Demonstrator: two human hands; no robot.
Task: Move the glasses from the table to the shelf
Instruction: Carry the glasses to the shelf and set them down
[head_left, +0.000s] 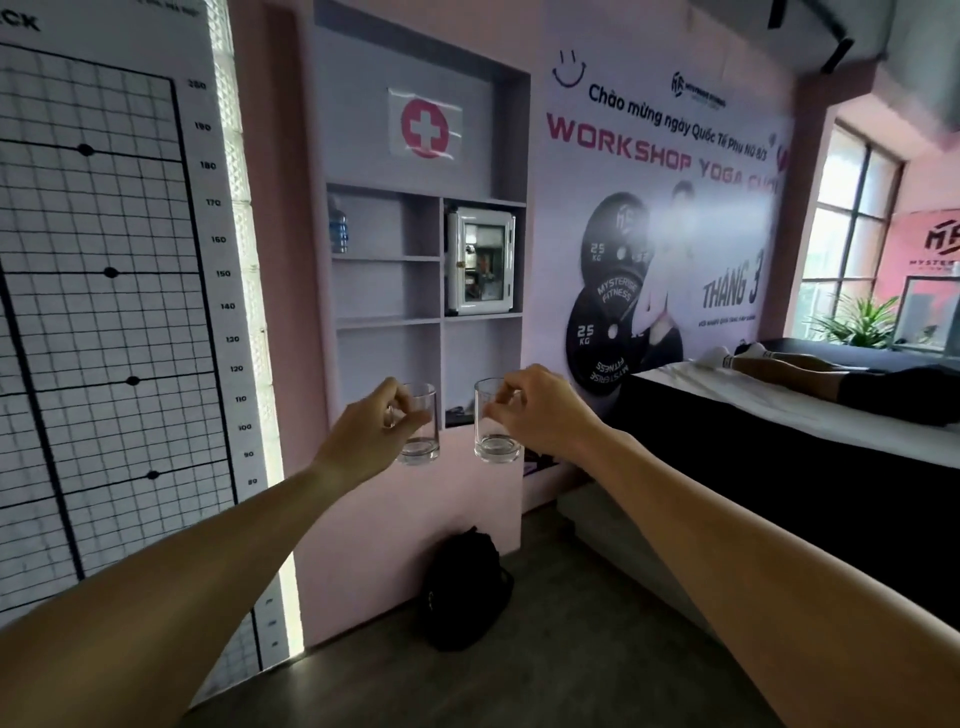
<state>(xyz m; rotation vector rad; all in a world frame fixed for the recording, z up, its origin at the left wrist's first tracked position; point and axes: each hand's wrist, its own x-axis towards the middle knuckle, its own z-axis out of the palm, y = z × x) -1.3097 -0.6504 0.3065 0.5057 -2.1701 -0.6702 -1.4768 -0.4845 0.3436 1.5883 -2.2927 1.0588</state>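
Out in front of the shelf (426, 260), both arms are stretched forward: left hand (371, 434) pinching the left glass (418, 423) by its rim, right hand (540, 410) pinching the right glass (493, 423) likewise. Both glasses hang upright, side by side, level with the shelf's lowest compartments. Black bag (467, 592) on the floor below.

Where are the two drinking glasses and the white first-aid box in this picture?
Left glass (420, 441): head view, on its clear lower wall, below the left hand's fingers.
Right glass (493, 448): head view, on its thick base, beside the right hand.
First-aid box (480, 260): head view, on its glass door, in the upper right shelf compartment.
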